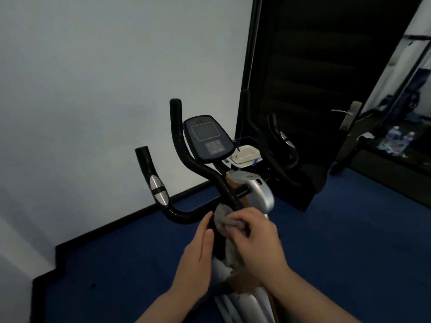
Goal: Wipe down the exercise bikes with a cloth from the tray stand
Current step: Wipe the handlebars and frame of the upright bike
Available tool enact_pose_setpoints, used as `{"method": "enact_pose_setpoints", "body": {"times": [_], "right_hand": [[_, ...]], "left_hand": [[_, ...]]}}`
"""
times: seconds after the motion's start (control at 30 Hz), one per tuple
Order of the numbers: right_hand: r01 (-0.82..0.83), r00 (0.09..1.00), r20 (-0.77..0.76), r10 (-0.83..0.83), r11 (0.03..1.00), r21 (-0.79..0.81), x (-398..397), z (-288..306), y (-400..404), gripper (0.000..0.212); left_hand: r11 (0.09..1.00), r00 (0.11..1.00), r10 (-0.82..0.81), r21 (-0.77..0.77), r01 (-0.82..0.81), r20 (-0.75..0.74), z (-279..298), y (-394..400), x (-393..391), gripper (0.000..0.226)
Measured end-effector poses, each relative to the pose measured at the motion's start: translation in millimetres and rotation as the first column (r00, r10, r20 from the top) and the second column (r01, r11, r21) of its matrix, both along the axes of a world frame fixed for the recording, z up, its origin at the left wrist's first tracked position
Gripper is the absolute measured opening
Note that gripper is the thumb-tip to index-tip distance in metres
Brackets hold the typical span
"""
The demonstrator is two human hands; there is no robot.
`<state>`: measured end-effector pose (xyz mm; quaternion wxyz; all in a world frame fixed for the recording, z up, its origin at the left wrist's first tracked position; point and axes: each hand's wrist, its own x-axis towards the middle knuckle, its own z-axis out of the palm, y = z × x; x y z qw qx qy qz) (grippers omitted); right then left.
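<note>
Bunched in the right hand [254,231], the cloth [225,220] pressed the bike [254,190] stem while the left hand [198,259] lay flat, uncurled; soft and limp, it seemed best gripped wadded.

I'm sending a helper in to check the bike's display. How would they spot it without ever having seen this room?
Find the black-handled exercise bike standing by the white wall. Between its two upswept handlebars sits the dark blue, rounded console. It alone is flat and tilted, with a square screen outline above a small grey button panel.
</note>
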<state>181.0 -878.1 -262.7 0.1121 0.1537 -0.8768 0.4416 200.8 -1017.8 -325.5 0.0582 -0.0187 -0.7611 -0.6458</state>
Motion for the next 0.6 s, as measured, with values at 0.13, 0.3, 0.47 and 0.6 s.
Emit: {"method": "enact_pose_setpoints", "body": {"times": [0.13,0.3,0.47,0.6], "right_hand": [[0.048,0.999,0.004,-0.048,0.999,0.010,13.3,-13.7,-31.5,0.020],[-0.015,0.996,0.085,0.008,0.996,0.082,27.3,-18.8,5.2,0.024],[0.137,0.986,-0.111,-0.123,0.982,0.128,9.7,-10.8,-17.9,0.025],[0.118,0.993,-0.004,-0.118,0.981,0.152,25.6,-24.6,-22.2,0.031]], "left_hand": [[0.981,0.996,-0.082,0.178,0.077,0.021,-4.3,-8.4,-1.0,0.044],[0.979,0.990,-0.133,0.165,0.122,0.056,-8.6,-12.3,-1.5,0.042],[0.978,0.993,-0.117,0.172,0.114,0.007,-10.7,-5.2,-4.3,0.045],[0.973,0.997,-0.071,0.221,0.061,0.039,-12.6,1.2,-3.3,0.050]]}}
